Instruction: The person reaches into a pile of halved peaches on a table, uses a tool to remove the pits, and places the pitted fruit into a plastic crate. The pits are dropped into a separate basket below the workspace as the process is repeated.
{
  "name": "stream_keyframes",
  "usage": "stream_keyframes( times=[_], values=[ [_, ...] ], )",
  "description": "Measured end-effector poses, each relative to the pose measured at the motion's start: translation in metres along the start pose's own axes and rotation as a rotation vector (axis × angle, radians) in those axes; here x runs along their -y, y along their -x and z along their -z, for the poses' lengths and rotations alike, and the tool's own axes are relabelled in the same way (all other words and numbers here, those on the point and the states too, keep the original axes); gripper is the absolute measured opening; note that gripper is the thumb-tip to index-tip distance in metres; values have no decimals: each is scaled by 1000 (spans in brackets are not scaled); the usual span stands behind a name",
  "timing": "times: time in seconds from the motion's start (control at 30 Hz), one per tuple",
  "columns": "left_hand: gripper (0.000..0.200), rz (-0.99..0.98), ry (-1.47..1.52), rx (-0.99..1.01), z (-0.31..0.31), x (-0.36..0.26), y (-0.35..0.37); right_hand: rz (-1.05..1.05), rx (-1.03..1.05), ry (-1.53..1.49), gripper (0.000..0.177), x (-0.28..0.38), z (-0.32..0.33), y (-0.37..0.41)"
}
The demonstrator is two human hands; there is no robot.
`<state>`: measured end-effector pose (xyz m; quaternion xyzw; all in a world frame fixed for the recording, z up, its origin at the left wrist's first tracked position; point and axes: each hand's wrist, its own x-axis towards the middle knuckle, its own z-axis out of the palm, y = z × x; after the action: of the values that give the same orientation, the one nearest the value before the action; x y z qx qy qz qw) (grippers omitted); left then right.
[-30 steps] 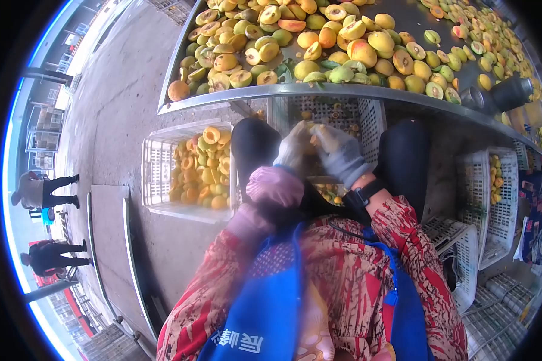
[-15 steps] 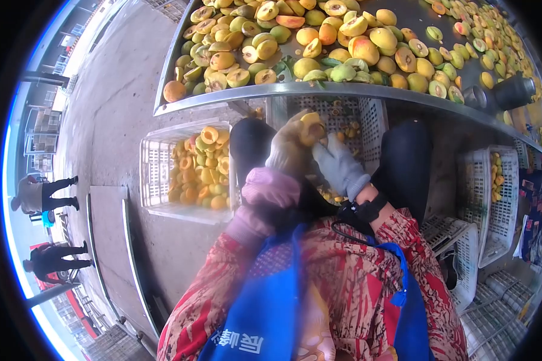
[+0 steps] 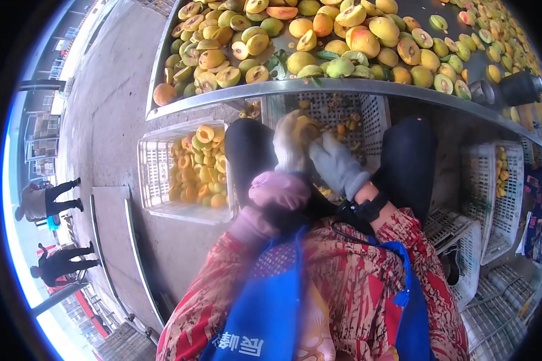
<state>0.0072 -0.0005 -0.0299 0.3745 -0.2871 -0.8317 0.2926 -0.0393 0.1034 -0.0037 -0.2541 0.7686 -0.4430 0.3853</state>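
One fruit half (image 3: pixel 308 129) within left hand (image 3: pixel 289 146) grip

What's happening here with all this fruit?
A seated person in work gloves holds a peach in the left hand over a white crate between the knees, with the right hand against it. The metal table ahead is heaped with halved peaches, and a side crate holds more halves.
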Motion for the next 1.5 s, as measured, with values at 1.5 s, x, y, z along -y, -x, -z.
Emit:
stream_keyframes(
  times=[1.5],
  values=[
    [28,-171,-273,-101,-23,-21,15,213,38,-346,19,9,0,-9]
  ],
)
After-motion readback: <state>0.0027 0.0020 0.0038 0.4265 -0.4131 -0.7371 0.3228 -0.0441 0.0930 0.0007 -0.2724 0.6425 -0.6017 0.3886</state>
